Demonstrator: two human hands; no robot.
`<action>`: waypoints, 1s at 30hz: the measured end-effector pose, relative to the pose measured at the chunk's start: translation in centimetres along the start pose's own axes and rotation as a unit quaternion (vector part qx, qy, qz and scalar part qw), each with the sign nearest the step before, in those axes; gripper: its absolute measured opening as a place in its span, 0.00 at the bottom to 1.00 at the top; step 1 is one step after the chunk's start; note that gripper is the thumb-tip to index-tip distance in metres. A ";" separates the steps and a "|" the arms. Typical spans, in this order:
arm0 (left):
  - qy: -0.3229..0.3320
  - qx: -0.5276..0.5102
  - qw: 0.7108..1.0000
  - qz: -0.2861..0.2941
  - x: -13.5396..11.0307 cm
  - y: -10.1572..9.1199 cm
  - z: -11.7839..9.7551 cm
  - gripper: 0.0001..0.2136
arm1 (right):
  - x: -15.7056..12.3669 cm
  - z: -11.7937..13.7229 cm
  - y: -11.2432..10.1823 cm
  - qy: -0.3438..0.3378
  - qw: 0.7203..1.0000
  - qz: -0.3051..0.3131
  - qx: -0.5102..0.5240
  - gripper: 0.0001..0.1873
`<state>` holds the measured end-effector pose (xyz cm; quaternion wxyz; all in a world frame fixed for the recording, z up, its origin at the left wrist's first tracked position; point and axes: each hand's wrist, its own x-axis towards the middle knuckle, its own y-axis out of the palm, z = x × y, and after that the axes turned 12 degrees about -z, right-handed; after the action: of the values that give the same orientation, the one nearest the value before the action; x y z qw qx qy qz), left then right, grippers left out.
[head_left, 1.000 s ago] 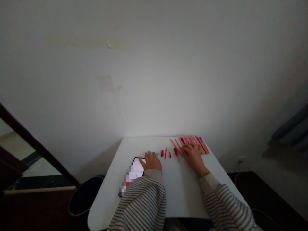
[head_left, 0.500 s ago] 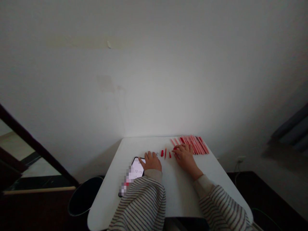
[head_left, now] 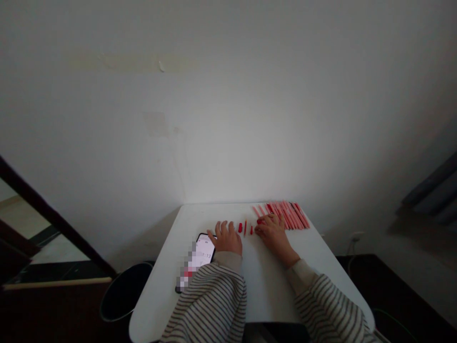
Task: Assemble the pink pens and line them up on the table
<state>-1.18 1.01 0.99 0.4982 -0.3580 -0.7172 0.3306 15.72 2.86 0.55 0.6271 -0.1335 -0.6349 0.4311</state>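
My left hand hovers over or rests on the table with its fingers spread and nothing seen in it. Its thumb side overlaps the top right corner of a phone with a lit screen. Just right of its fingers lie a red pen cap, a thin red refill and a small red pen part. My right hand lies palm down, fingers extended, beside another red piece, which they partly cover. Whatever is under its palm is hidden.
A row of red-pink pens lies at the table's back right corner, close to my right hand. The white table stands against a wall. A dark bin is on the floor at the left.
My left hand has shifted slightly right, its fingers reaching toward the small parts and covering the small metallic piece. My right fingers have drawn a little closer together.
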 end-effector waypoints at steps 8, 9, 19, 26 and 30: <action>0.053 -0.060 0.996 -0.026 -0.7 0.6 -1.4 0.12 | 0.1 -0.2 0.2 0.001 0.999 -0.030 0.034 0.06; 0.063 -0.065 0.996 -0.025 -0.7 0.7 -1.5 0.11 | 0.0 -0.4 0.3 0.007 0.998 -0.039 0.047 0.06; 0.078 -0.056 0.995 -0.005 -0.6 1.1 -2.7 0.10 | -0.3 -1.0 0.5 0.077 0.988 -0.105 0.080 0.12; 0.073 -0.071 0.995 -0.015 -0.5 1.4 -2.7 0.12 | -0.5 -0.7 0.1 0.082 0.990 -0.090 0.078 0.13; 0.066 -0.071 0.995 -0.020 -0.4 1.6 -2.7 0.11 | -0.6 -0.9 0.6 0.111 0.984 -0.097 0.103 0.13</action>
<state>1.78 1.80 0.23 0.5242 -0.3994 -0.7112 0.2445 16.41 3.08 -0.42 0.7427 -0.0533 -0.5236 0.4139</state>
